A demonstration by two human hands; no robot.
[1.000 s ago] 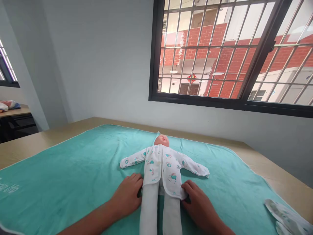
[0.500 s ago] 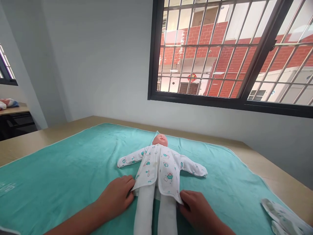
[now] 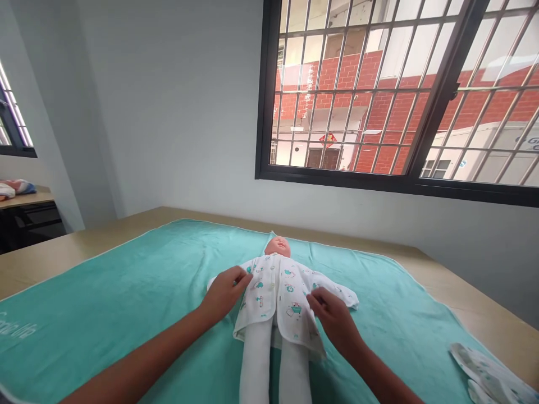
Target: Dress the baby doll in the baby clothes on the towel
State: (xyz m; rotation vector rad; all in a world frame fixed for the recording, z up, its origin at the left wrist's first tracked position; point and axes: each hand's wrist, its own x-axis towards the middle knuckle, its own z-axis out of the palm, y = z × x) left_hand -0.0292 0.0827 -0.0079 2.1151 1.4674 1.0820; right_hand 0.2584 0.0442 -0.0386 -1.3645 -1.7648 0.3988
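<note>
A baby doll (image 3: 278,246) lies on its back, wearing a white printed jacket (image 3: 290,289) with its front edges meeting near the middle, and white trousers (image 3: 256,362). My left hand (image 3: 227,289) is at the jacket's left side, fingers curled together, partly covering the sleeve. Over the jacket's right side, below the other sleeve, is my right hand (image 3: 332,315), its fingers bent and pressed together. Whether either hand pinches cloth is hidden. The jacket's lower right corner is blurred. The trouser legs run out of view at the bottom.
A teal blanket (image 3: 126,292) covers much of the wooden table (image 3: 421,264) under the doll. A folded printed white cloth (image 3: 490,370) lies at the right edge. Behind stand a grey wall and a barred window (image 3: 337,175). Another table (image 3: 25,197) is at far left.
Both hands have let go of the jacket's lower corners and moved up along its sides towards the sleeves. The hem's right corner has shifted outward. The view has tilted slightly up.
</note>
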